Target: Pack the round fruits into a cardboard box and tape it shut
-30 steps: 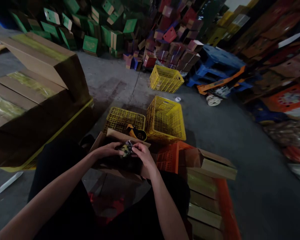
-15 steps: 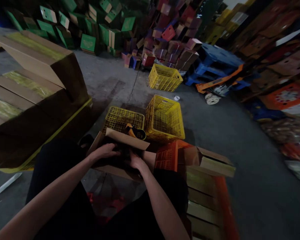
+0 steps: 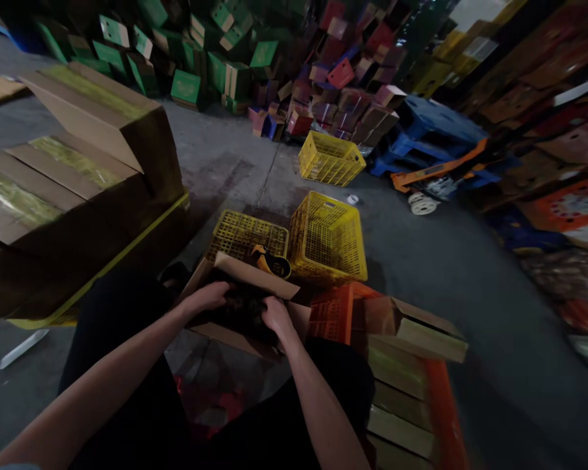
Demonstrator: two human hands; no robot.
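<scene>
An open cardboard box point(image 3: 257, 274) rests in front of me between my knees, its flaps raised. Dark contents point(image 3: 242, 307) fill it, too dim to name. My left hand point(image 3: 210, 297) reaches into the box from the left, its fingertips lost in the shadow. On the right side of the box my right hand point(image 3: 275, 313) dips in too, fingers bent down and partly hidden against the contents. Just beyond the box, a tape dispenser point(image 3: 270, 261) with a yellow handle lies on an upturned yellow crate point(image 3: 245, 232).
An open yellow crate point(image 3: 330, 235) stands beyond, another yellow crate point(image 3: 330, 156) farther off. Taped cartons point(image 3: 78, 163) are stacked at left. An orange crate point(image 3: 330, 313) and flat cartons point(image 3: 404, 372) sit at right. A pallet jack point(image 3: 438, 170) is by blue pallets point(image 3: 436, 121).
My right hand has shifted slightly up and right inside the box, so the gap between my hands is wider. The whole view has moved a little with my head.
</scene>
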